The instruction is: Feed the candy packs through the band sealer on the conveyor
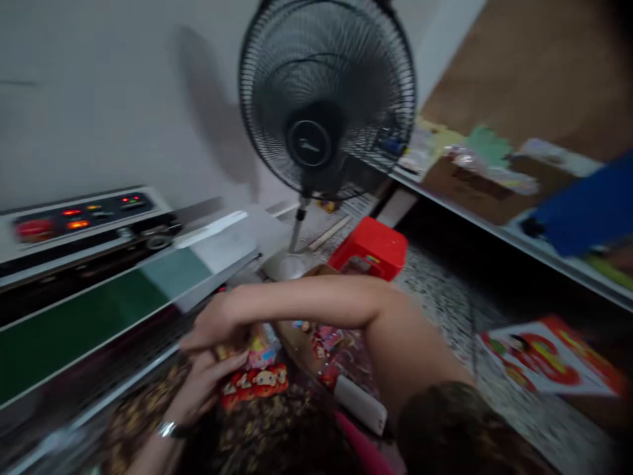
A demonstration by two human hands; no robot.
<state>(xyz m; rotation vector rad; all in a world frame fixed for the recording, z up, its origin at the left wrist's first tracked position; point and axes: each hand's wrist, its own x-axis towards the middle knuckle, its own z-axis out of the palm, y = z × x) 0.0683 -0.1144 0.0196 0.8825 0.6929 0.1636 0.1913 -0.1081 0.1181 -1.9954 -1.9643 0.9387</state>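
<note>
My left hand, with a shiny band on its wrist, is low in the head view above my lap. Its thumb lies against a small colourful plastic packet, and its other fingers are partly hidden. My right arm reaches across from the right, and my right hand touches or overlaps the left one from above. Blur smears its fingers, so I cannot tell what they grip. Just below the packet, a red strip printed with cartoon faces rests over the dark patterned cloth on my lap.
A machine with a lit control panel and green belt stands at left. Ahead are a black fan and a red bin. An open carton of packets, a white device, a shelf and a printed box lie rightward.
</note>
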